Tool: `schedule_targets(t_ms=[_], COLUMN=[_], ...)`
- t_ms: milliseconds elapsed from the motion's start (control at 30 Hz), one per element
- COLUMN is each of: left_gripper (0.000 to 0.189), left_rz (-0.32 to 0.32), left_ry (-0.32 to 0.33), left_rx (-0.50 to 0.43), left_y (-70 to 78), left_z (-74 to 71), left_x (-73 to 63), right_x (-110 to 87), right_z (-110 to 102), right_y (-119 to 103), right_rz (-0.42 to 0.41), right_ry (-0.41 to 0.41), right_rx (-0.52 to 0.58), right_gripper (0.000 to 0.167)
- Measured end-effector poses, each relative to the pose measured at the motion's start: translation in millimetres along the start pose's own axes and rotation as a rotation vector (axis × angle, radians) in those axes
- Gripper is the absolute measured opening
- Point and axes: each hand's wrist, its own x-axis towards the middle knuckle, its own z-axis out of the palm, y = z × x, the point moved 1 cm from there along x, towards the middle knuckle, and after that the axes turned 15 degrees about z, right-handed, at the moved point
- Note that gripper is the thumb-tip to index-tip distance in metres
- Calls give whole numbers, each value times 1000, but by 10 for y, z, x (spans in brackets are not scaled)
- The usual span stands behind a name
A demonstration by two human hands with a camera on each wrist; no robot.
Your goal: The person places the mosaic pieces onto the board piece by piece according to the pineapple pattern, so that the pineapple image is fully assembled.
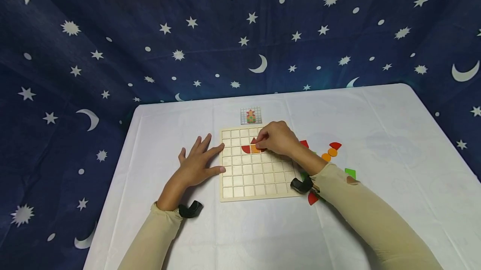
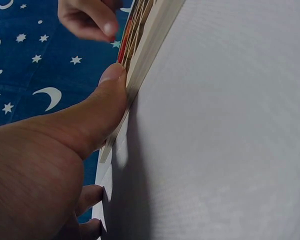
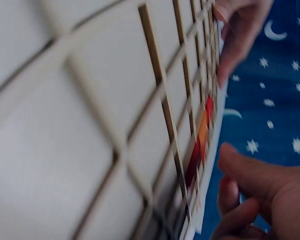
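A pale wooden grid board (image 1: pixel 244 180) lies on the white table. My left hand (image 1: pixel 197 163) is spread flat at its left side, thumb and index fingertips touching the edge. Over the upper part of the board is my right hand (image 1: pixel 279 138), thumb and fingers pinched together. In the left wrist view, a bit of red piece (image 2: pixel 111 39) shows at its fingertips; its shape is hidden. Beneath that hand, an orange square (image 1: pixel 254 149) sits in a cell between a red quarter circle (image 1: pixel 246 149) and another red piece, partly covered. A red triangle (image 1: pixel 253 140) is just above the square.
A small pattern card (image 1: pixel 250 116) lies behind the board. To the right are loose pieces: a red quarter circle (image 1: pixel 335 145), orange discs (image 1: pixel 332 152), a green square (image 1: pixel 350 173) and another red quarter circle (image 1: pixel 312 198). The right forearm hides some. A starry cloth hangs behind.
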Motion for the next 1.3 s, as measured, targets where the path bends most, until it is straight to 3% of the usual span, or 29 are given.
schedule_targets(t_ms=[200, 367, 500, 700, 867, 1100, 1300], left_gripper=[78, 78, 77, 77, 78, 77, 78], left_rz=[-1, 1, 3, 3, 4, 3, -1], left_ry=[-5, -3, 0, -4, -4, -1, 3], left_rx=[2, -2, -7, -7, -2, -1, -5], left_y=[4, -3, -8, 3, 0, 5, 11], left_z=[5, 17, 19, 19, 26, 22, 21], left_x=[0, -14, -23, -18, -14, -18, -13], right_x=[-106, -193, -260, -376, -462, -522, -557], right_z=[-400, -751, -910, -966, -992, -992, -960], right_y=[271, 523, 748, 1141, 1392, 1541, 1557], right_rz=[36, 51, 37, 55, -6, -76, -82], right_ry=[-3, 1, -13, -101, -133, -137, -85], right_rx=[68, 3, -79, -159, -213, -260, -267], right_gripper=[4, 7, 9, 7, 10, 18, 20])
